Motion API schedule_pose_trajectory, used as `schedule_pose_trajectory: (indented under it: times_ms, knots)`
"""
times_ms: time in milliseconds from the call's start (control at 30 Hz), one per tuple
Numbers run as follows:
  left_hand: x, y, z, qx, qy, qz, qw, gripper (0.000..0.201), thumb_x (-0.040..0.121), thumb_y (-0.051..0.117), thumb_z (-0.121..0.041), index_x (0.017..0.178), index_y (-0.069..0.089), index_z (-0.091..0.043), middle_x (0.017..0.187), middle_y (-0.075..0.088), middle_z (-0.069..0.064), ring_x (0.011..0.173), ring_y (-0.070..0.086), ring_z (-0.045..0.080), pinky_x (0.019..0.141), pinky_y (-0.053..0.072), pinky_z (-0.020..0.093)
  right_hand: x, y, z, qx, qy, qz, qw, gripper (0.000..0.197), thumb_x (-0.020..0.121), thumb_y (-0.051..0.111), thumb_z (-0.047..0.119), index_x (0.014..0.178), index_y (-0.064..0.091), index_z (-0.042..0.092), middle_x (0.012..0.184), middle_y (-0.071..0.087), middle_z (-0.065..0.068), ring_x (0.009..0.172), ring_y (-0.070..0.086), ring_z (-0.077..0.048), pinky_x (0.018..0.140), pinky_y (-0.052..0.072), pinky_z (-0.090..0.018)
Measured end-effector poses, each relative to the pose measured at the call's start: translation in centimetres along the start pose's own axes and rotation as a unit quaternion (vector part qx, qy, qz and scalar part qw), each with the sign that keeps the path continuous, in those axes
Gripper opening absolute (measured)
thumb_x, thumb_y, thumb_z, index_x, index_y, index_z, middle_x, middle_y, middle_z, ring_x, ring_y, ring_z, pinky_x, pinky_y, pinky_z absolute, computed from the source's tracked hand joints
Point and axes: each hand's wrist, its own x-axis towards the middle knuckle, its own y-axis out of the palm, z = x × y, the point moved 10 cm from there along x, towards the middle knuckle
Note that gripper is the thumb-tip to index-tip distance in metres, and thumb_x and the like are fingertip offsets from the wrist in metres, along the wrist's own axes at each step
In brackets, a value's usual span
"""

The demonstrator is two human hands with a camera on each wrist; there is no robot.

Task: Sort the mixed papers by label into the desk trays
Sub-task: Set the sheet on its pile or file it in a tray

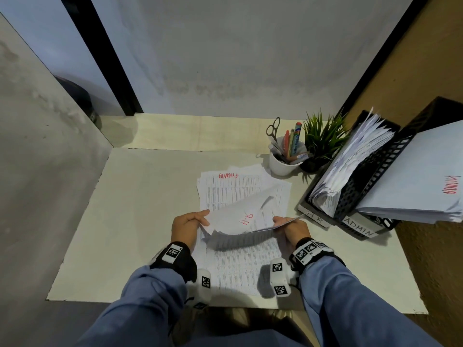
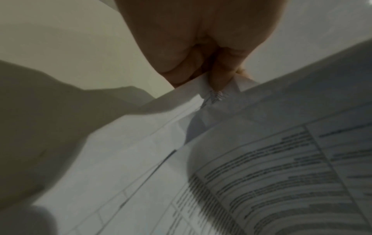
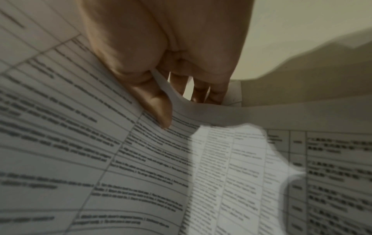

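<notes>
Left hand (image 2: 201,39): fingers (image 2: 219,74) pinching crumpled corner of printed sheet (image 2: 271,167); second sheet (image 2: 124,159) lying below; pale tabletop (image 2: 70,39) beyond, partly shadowed; print blurred

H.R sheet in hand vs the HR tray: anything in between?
Head view: between the H.R sheet, pinched by both hands, and the HR tray lies only the right edge of the paper pile, then bare desk.

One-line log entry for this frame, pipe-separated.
phase: lifting sheet | left hand: pinches HR sheet | right hand: pinches same sheet | pile: ADMIN on top | target: HR tray
</notes>
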Motion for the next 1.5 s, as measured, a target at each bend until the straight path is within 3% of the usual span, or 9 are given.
schedule_pose_trajectory:
  times_ms: [233,400,633,767,1000,1167,1267,1400,1500]
  knots:
    - [-0.8,1.2,-0.4,-0.037,-0.062,0.041,0.997,0.025,0.071,0.04,0.007,0.06,0.06,-0.003,0.092,0.073,0.015,0.101,0.062,0.034,0.088,0.048,0.036,-0.7,-0.4,1.2,0.084,-0.017,-0.001,0.996,0.026,0.082,0.053,-0.004,0.065,0.057,0.015,0.069,0.059,-0.004,0.071,0.061,-0.024,0.071,0.052,-0.033]
    - [-1.9,3.4,-3.9,-0.099,-0.046,0.142,0.984,0.082,0.067,0.054,-0.078,0.127,0.058,-0.023,0.13,0.058,0.014,0.124,0.053,0.03,0.104,0.041,0.048,-3.9,0.3,4.7,0.294,-0.084,0.036,0.952,0.044,0.069,0.048,-0.024,0.099,0.054,0.008,0.088,0.062,-0.012,0.085,0.06,-0.028,0.069,0.047,-0.03]
    - [-4.6,3.6,-16.0,0.039,0.241,0.058,0.968,0.013,0.088,0.059,-0.001,0.082,0.057,-0.011,0.072,0.065,-0.017,0.065,0.059,-0.004,0.064,0.047,0.011,-11.2,-2.3,14.6,0.246,-0.293,0.016,0.924,0.026,0.084,0.056,-0.008,0.081,0.066,0.016,0.084,0.069,0.002,0.077,0.066,-0.011,0.067,0.055,-0.02]
    - [-5.3,3.3,-17.0,0.02,0.275,0.019,0.961,0.021,0.09,0.056,-0.005,0.099,0.057,-0.024,0.092,0.066,-0.014,0.078,0.062,-0.008,0.068,0.051,0.01,-14.0,-4.0,15.9,0.233,-0.383,-0.034,0.893,0.025,0.085,0.058,-0.008,0.087,0.062,0.017,0.088,0.067,-0.001,0.076,0.065,-0.005,0.066,0.054,-0.018]
    - [-2.9,4.4,-5.5,0.149,0.087,0.076,0.982,0.027,0.095,0.052,-0.024,0.118,0.058,-0.011,0.102,0.069,0.0,0.095,0.066,0.015,0.079,0.054,0.025,-9.4,0.9,7.7,0.064,-0.231,0.021,0.971,0.022,0.087,0.049,-0.007,0.078,0.061,0.009,0.076,0.062,-0.004,0.073,0.06,-0.019,0.052,0.05,-0.012]
    - [-3.8,3.8,-13.0,0.118,0.194,0.036,0.973,0.012,0.093,0.057,-0.021,0.103,0.061,-0.024,0.101,0.067,-0.005,0.095,0.065,0.012,0.083,0.052,0.026,-12.0,-2.0,13.6,0.065,-0.33,-0.003,0.942,0.022,0.089,0.052,-0.001,0.075,0.059,0.015,0.075,0.06,0.0,0.062,0.058,-0.002,0.055,0.05,-0.021]
    - [-5.0,4.6,-19.5,0.135,0.271,0.032,0.952,0.007,0.092,0.059,-0.021,0.098,0.062,-0.022,0.089,0.067,-0.007,0.084,0.064,0.009,0.076,0.053,0.022,-13.1,-7.3,17.9,-0.013,-0.411,-0.182,0.893,0.029,0.087,0.062,0.021,0.115,0.058,0.015,0.115,0.054,-0.004,0.101,0.053,-0.012,0.088,0.045,-0.02]
    - [-6.7,7.6,-26.6,0.23,0.361,0.03,0.903,0.016,0.086,0.059,-0.014,0.07,0.056,-0.016,0.065,0.06,0.006,0.059,0.051,0.015,0.052,0.039,0.021,-8.7,-14.6,17.1,-0.046,-0.208,-0.326,0.921,0.094,0.076,0.07,0.049,0.145,0.025,0.004,0.147,0.028,-0.018,0.135,0.027,-0.032,0.109,0.027,-0.039]
    - [-7.6,11.6,-29.5,0.267,0.372,0.073,0.886,0.01,0.083,0.059,-0.013,0.074,0.058,-0.008,0.063,0.062,0.005,0.051,0.056,0.017,0.044,0.045,0.021,-3.8,-14.9,14.0,0.055,-0.078,-0.206,0.974,0.067,0.07,0.071,0.033,0.122,0.05,-0.004,0.12,0.055,-0.019,0.105,0.056,-0.033,0.084,0.044,-0.035]
